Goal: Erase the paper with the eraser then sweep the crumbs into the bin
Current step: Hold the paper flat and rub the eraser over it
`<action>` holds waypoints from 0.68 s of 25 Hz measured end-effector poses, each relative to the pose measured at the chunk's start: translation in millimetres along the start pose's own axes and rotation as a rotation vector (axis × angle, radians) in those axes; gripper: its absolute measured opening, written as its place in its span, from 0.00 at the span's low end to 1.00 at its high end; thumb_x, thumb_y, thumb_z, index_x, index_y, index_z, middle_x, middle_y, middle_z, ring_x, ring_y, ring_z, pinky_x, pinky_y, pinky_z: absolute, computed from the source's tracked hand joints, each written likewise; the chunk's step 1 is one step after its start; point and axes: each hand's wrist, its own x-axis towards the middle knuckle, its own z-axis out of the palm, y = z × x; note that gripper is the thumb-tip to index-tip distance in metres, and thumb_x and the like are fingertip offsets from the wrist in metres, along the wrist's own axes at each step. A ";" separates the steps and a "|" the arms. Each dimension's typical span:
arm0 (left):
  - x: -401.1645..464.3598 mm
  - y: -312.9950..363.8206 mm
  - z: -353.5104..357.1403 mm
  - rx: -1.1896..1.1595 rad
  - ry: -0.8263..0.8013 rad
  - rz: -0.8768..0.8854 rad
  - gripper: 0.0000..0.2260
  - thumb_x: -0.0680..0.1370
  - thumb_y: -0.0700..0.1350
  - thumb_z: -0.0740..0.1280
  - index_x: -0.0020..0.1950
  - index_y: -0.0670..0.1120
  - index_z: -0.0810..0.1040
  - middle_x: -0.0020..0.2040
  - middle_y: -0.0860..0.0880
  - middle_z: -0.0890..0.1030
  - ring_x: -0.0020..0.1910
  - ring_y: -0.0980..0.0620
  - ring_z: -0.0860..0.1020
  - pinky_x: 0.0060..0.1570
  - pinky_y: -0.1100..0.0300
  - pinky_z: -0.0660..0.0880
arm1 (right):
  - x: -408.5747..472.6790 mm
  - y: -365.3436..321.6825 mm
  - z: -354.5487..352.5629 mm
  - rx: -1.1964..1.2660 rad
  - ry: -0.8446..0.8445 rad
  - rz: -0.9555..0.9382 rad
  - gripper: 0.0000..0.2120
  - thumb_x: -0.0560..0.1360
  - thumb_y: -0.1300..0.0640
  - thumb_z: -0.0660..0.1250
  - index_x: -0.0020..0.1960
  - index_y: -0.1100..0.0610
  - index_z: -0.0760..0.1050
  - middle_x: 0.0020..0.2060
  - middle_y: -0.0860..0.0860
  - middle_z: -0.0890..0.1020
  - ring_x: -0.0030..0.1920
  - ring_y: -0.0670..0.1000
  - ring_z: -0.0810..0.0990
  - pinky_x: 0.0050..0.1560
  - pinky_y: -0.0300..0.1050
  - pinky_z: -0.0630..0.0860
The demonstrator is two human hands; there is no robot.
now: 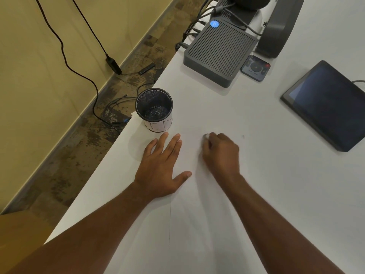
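Left hand is spread wide and flat, pressing down the paper. Right hand at its 3 o'clock pinches the eraser, with the mesh bin at 11 o'clock.

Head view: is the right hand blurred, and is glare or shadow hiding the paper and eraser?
Head view: the right hand is motion-smeared, so the eraser at its fingertips is only a pale smudge; the left hand lies flat and sharp; the white paper nearly blends into the white table, with soft shadows and no harsh glare; wide-angle bending shows at the edges.
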 end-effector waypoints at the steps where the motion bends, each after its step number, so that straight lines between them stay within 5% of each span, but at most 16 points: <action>1: -0.3 0.2 -0.2 -0.013 0.010 0.006 0.39 0.78 0.70 0.51 0.80 0.44 0.58 0.82 0.47 0.55 0.81 0.43 0.50 0.74 0.39 0.56 | -5.6 -7.7 0.9 -0.009 -0.059 -0.042 0.08 0.74 0.61 0.67 0.36 0.59 0.74 0.28 0.53 0.75 0.28 0.55 0.73 0.31 0.40 0.61; 3: -0.9 -0.2 -0.4 -0.030 0.022 0.017 0.38 0.79 0.69 0.50 0.80 0.44 0.59 0.82 0.47 0.56 0.81 0.42 0.51 0.74 0.39 0.56 | -23.3 -18.5 6.6 -0.008 -0.137 -0.194 0.08 0.73 0.60 0.67 0.36 0.59 0.74 0.29 0.53 0.74 0.28 0.55 0.73 0.30 0.40 0.63; 7: -1.0 0.4 0.2 -0.011 0.010 0.004 0.39 0.78 0.70 0.52 0.80 0.44 0.58 0.82 0.47 0.55 0.81 0.43 0.50 0.74 0.39 0.55 | 4.1 4.0 -3.3 -0.024 0.006 0.003 0.08 0.74 0.60 0.65 0.37 0.59 0.76 0.29 0.54 0.76 0.29 0.56 0.75 0.32 0.40 0.60; 11: -1.2 -0.7 0.2 -0.034 0.019 0.025 0.38 0.79 0.68 0.49 0.80 0.44 0.58 0.82 0.47 0.56 0.81 0.43 0.50 0.73 0.39 0.57 | -32.0 -21.6 6.2 0.002 -0.165 -0.274 0.09 0.74 0.58 0.62 0.36 0.58 0.72 0.29 0.53 0.74 0.29 0.56 0.72 0.30 0.41 0.61; 14: -0.1 -0.4 0.3 -0.012 -0.007 0.004 0.40 0.78 0.70 0.50 0.81 0.44 0.57 0.82 0.47 0.55 0.81 0.43 0.50 0.74 0.39 0.55 | 2.8 7.0 -4.9 -0.019 0.018 -0.002 0.09 0.74 0.60 0.65 0.34 0.58 0.74 0.28 0.53 0.75 0.28 0.56 0.74 0.32 0.40 0.59; 17: -1.4 -2.1 0.6 -0.024 -0.010 0.032 0.39 0.78 0.68 0.51 0.81 0.43 0.55 0.82 0.46 0.54 0.81 0.42 0.49 0.74 0.39 0.55 | -28.2 -18.4 2.4 0.000 -0.133 -0.141 0.09 0.73 0.60 0.65 0.34 0.58 0.72 0.28 0.53 0.73 0.27 0.55 0.70 0.31 0.40 0.59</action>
